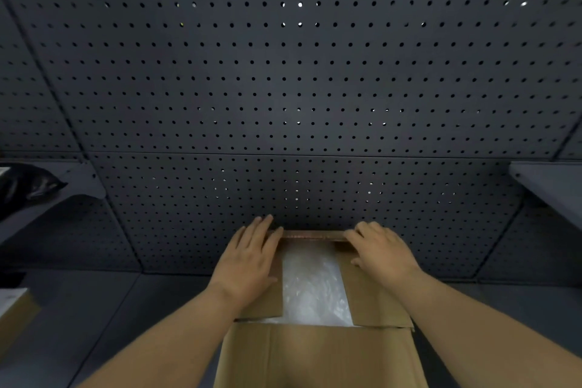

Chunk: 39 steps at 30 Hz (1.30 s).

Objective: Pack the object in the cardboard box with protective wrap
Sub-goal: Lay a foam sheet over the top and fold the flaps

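A brown cardboard box point(315, 353) sits low in the middle of the head view, its near flap hanging toward me. Both side flaps are folded inward. My left hand point(250, 260) lies flat on the left flap, fingers together. On the right flap rests my right hand point(381, 250), its fingertips on the far flap's edge point(311, 235). Between the side flaps shows white bubble wrap point(311, 283). The packed object under the wrap is hidden.
A dark perforated panel point(289, 88) rises straight behind the box. The box stands on a grey tabletop point(94, 324). A black bag point(25, 187) lies on a shelf at far left, another box corner point(12, 305) sits at the left edge, and a grey shelf point(548, 179) juts in at right.
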Each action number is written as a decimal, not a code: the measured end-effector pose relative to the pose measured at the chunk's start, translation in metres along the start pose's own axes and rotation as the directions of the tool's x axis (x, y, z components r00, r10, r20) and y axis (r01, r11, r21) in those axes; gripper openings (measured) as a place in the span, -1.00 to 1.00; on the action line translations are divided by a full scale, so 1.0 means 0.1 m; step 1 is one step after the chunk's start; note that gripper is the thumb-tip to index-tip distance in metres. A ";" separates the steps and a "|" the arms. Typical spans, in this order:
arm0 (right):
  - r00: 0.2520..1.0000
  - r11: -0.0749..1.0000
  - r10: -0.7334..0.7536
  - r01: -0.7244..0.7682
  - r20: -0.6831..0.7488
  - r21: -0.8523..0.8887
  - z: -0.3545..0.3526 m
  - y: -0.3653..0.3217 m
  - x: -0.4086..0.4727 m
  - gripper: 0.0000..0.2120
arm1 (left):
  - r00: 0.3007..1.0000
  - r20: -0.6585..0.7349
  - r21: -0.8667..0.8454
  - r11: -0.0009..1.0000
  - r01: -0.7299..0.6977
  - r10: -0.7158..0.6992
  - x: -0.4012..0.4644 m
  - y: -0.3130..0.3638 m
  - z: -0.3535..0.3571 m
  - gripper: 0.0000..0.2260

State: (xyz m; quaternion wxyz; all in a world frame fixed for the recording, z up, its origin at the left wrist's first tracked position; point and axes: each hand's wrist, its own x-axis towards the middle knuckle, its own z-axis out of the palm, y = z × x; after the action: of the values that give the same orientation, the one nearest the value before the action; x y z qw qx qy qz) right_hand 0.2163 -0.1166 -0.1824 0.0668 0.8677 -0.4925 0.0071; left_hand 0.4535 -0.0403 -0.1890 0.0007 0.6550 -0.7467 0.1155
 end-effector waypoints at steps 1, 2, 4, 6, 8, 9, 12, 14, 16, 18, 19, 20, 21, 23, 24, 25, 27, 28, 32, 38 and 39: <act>1.000 1.000 -0.006 0.006 0.023 0.007 0.03 -0.01 -0.03 -0.57 | 1.000 0.007 0.005 1.000 -0.005 0.005 0.02 0.00 0.03 -0.14; 0.999 1.000 -0.009 0.009 0.040 0.021 0.05 -0.01 -0.05 -0.58 | 0.997 0.072 0.011 1.000 0.006 -0.007 0.04 0.00 0.05 -0.19; 0.996 0.998 -0.025 0.020 0.088 0.055 0.08 0.01 -0.11 -0.56 | 0.990 0.142 -0.021 1.000 0.007 -0.004 0.05 -0.01 0.06 -0.32; 0.987 0.996 -0.049 0.038 0.152 0.075 0.11 0.04 -0.17 -0.53 | 0.983 0.180 -0.076 0.997 -0.014 0.027 0.04 0.00 0.09 -0.48; 0.974 0.995 -0.074 0.059 0.215 0.076 0.13 0.07 -0.23 -0.51 | 0.972 0.231 -0.109 0.994 -0.018 0.043 0.04 0.00 0.11 -0.56; 0.968 0.995 -0.085 0.071 0.238 0.067 0.13 0.07 -0.26 -0.49 | 0.969 0.243 -0.115 0.993 -0.021 0.048 0.03 0.00 0.14 -0.58; 0.951 0.990 -0.138 0.130 0.277 0.047 0.05 0.02 -0.38 -0.34 | 0.961 0.271 -0.142 0.990 -0.007 0.045 0.05 -0.02 0.17 -0.58; 0.915 0.972 -0.235 0.223 0.328 0.077 -0.06 -0.09 -0.50 -0.17 | 0.951 0.306 -0.162 0.987 0.005 0.045 0.08 -0.04 0.18 -0.59; 0.849 0.936 -0.351 0.318 0.396 0.148 -0.17 -0.24 -0.64 0.05 | 0.943 0.328 -0.191 0.982 0.015 0.049 0.11 -0.06 0.16 -0.61; 0.792 0.894 -0.448 0.402 0.416 0.197 -0.20 -0.36 -0.79 0.07 | 0.935 0.350 -0.215 0.976 0.030 0.049 0.14 -0.06 0.13 -0.62; 0.772 0.873 -0.487 0.444 0.409 0.202 -0.18 -0.40 -0.85 0.03 | 0.930 0.364 -0.223 0.974 0.032 0.053 0.15 -0.07 0.12 -0.62; 0.756 0.855 -0.517 0.481 0.402 0.195 -0.15 -0.43 -0.91 -0.01 | 0.924 0.378 -0.230 0.973 0.030 0.061 0.16 -0.07 0.10 -0.61; 0.746 0.842 -0.536 0.509 0.396 0.180 -0.13 -0.45 -0.95 -0.04 | 0.918 0.390 -0.236 0.971 0.025 0.071 0.18 -0.08 0.09 -0.61; 0.741 0.840 -0.533 0.522 0.409 0.149 -0.13 -0.46 -0.98 -0.03 | 0.899 0.429 -0.247 0.969 0.024 0.087 0.20 -0.08 0.04 -0.60; 0.742 0.850 -0.518 0.504 0.426 0.154 -0.16 -0.46 -0.96 0.01 | 0.891 0.444 -0.257 0.966 0.029 0.092 0.21 -0.09 0.02 -0.60; 0.743 0.861 -0.500 0.478 0.445 0.171 -0.21 -0.44 -0.92 0.04 | 0.883 0.459 -0.269 0.963 0.036 0.095 0.21 -0.09 0.01 -0.60; 0.740 0.887 -0.461 0.408 0.489 0.217 -0.36 -0.39 -0.82 0.08 | 0.859 0.505 -0.299 0.951 0.077 0.090 0.24 -0.11 -0.03 -0.59; 0.738 0.900 -0.435 0.366 0.516 0.235 -0.45 -0.36 -0.76 0.08 | 0.844 0.530 -0.313 0.944 0.105 0.082 0.25 -0.11 -0.05 -0.58; 0.772 0.949 -0.304 0.194 0.559 0.248 -0.78 -0.20 -0.45 -0.03 | 0.770 0.638 -0.309 0.912 0.271 -0.013 0.35 -0.12 -0.18 -0.41; 0.905 0.994 -0.064 0.022 0.420 0.104 -0.67 -0.06 0.00 -0.21 | 0.768 0.639 -0.487 0.752 0.444 -0.039 0.45 -0.14 -0.30 -0.37; 0.910 0.996 -0.035 -0.001 0.412 0.087 -0.56 -0.08 0.03 -0.24 | 0.779 0.625 -0.427 0.816 0.390 -0.046 0.46 -0.10 -0.28 -0.39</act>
State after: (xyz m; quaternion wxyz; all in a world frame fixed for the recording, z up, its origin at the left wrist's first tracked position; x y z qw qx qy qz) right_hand 0.2273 -0.1081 -0.1274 -0.0759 0.8559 -0.4870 -0.1563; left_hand 0.4526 -0.0817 -0.1525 -0.0341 0.7163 -0.6260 -0.3063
